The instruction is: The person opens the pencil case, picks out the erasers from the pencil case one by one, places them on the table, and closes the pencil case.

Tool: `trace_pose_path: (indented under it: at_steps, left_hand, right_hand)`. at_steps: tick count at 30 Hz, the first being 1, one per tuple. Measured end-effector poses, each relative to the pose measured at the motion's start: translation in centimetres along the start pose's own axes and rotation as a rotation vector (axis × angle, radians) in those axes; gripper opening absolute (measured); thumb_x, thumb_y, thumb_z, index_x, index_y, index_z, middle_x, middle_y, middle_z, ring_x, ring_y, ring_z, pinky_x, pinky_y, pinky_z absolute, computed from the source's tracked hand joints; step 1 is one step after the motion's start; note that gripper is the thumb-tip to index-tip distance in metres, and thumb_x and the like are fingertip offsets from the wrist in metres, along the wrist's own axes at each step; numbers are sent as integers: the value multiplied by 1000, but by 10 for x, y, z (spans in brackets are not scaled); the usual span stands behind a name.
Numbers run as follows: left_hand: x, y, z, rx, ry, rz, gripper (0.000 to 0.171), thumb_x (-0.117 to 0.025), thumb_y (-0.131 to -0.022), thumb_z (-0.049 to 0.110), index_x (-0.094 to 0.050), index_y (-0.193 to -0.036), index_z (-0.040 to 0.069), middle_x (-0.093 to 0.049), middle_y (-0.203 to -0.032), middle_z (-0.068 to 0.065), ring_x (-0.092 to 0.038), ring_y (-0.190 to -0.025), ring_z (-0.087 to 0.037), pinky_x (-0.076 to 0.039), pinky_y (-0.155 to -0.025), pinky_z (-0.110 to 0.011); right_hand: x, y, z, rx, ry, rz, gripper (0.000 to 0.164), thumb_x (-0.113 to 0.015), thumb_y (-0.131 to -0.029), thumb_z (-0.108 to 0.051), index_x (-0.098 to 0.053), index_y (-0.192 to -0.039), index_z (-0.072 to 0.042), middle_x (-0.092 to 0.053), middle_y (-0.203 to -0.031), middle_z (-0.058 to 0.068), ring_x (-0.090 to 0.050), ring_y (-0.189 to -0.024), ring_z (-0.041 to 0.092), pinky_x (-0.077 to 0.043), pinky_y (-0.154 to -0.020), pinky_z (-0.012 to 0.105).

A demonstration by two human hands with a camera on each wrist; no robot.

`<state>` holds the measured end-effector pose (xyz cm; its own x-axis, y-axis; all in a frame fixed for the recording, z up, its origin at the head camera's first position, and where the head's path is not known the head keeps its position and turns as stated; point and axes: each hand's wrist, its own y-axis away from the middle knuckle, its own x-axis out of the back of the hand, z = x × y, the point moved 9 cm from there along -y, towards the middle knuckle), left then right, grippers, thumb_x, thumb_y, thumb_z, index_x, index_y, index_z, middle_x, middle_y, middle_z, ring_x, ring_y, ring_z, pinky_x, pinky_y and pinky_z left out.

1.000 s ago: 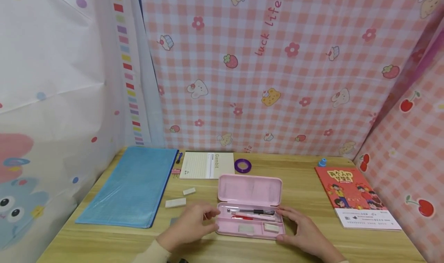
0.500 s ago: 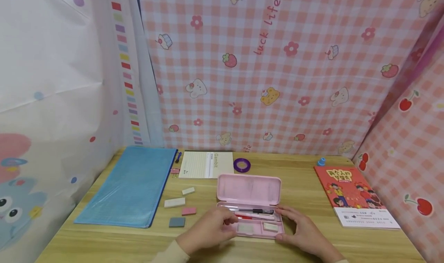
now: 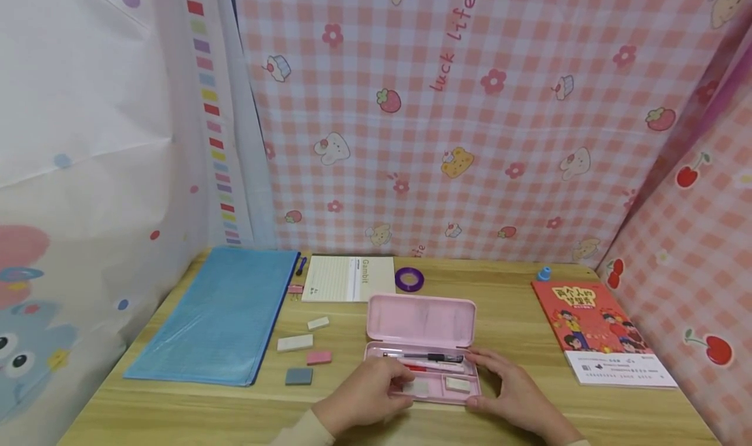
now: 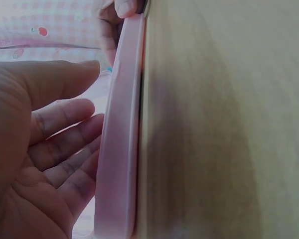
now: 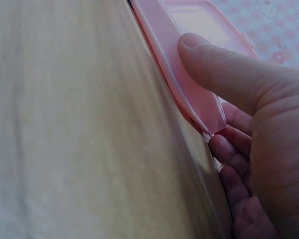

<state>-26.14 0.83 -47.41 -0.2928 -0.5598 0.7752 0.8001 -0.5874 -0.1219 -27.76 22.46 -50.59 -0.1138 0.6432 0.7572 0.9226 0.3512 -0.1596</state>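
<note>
Pink pencil case (image 4: 118, 149) sits on the table straight ahead of the person, lid (image 3: 420, 320) tipped back at its 12 o'clock. Right hand (image 3: 517, 394) grips the case's 3 o'clock end, thumb at the front wall, fingers round the far side. Left hand (image 3: 370, 394) is over the case's 8 o'clock part: fingers loosely bent, thumb apart, nothing seen in them. Pale block (image 3: 416, 387) beside its fingertips; can't tell if eraser or latch. White eraser (image 3: 457, 384) in the 4 o'clock compartment, black-grip pen (image 3: 440, 357) in the back tray. Four more erasers at 9 to 10 o'clock, blue-grey one (image 3: 298, 377) nearest the person.

My read: step in hand is working the front-left compartment, right hand steadying. Next move calls for a fingertip pinch clear of the rim, right hand bracing.
</note>
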Motion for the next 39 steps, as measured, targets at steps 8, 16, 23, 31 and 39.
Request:
trace_pose_path:
  at_steps: [8, 16, 23, 31, 39]
  left_hand:
    - [-2, -1, -2, -12, -47, 12, 29, -79, -78, 25, -73, -104, 14, -56, -77, 16, -48, -70, 0, -42, -65, -17]
    - [-4, -2, -2, -30, -35, 42, 27, -80, -74, 17, -73, -100, 15, -54, -73, 15, -49, -67, 0, -42, -61, -16]
    - [-3, -2, -2, -32, -67, 70, 32, -80, -74, 17, -73, -105, 15, -55, -79, 13, -49, -71, 0, -41, -63, -15]
    - [0, -2, 3, -60, -105, 111, 28, -77, -77, 17, -73, -105, 14, -58, -86, 10, -47, -74, 0, -41, -67, -17]
    - [0, -1, 0, -49, -80, 117, 24, -74, -80, 14, -74, -103, 13, -54, -85, 10, -45, -74, 0, -41, -66, -16]
  right_hand:
    - [1, 0, -2, 7, 7, 9, 76, -79, -65, -59, -61, -130, -25, -52, -135, -12, -46, -127, 19, -38, -102, 47]
    - [-1, 1, 1, -4, 9, 7, 76, -79, -65, -60, -60, -130, -26, -51, -136, -12, -46, -128, 19, -38, -103, 46]
    - [0, 0, 1, 3, 15, 9, 76, -78, -65, -61, -60, -130, -25, -52, -136, -11, -46, -127, 19, -38, -102, 48]
    - [1, 0, -1, 2, 11, 7, 76, -78, -65, -60, -61, -130, -24, -52, -135, -11, -46, -127, 19, -38, -102, 48]
    - [0, 0, 0, -11, 1, -3, 75, -78, -65, -61, -60, -130, -26, -51, -135, -12, -46, -127, 18, -38, -102, 47]
